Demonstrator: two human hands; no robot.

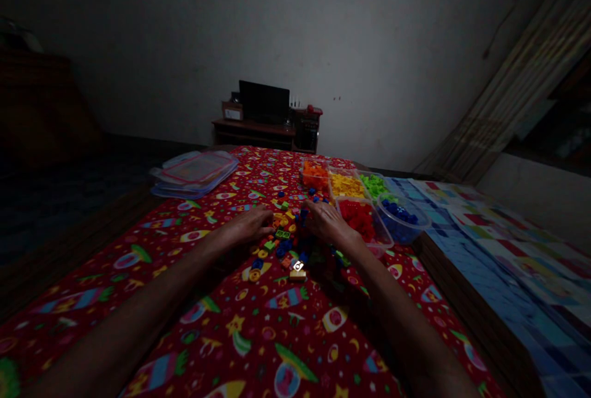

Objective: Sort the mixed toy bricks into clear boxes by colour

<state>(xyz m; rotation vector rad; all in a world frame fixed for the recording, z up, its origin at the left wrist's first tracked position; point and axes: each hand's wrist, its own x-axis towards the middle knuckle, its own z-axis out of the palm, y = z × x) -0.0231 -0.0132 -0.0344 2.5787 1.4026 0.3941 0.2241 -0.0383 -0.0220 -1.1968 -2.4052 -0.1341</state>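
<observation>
Loose building blocks in mixed colours (282,234) lie in a pile on a red patterned cloth (207,324). At the pile's left edge is my left hand (256,223), fingers curled toward the yellow and orange blocks; what they hold, if anything, is hidden. My right hand (322,222) bends over the pile's right side, its fingers closed near a dark blue block (303,214). Whether it grips that block is too dark to tell. A pale yellow block (298,275) lies at the near edge of the pile.
Right of the pile stand clear containers of sorted blocks: orange (314,175), yellow (346,186), green (373,185), red (357,219) and a round blue one (401,216). Stacked clear lids (196,171) lie at the left. A monitor (264,101) stands by the far wall.
</observation>
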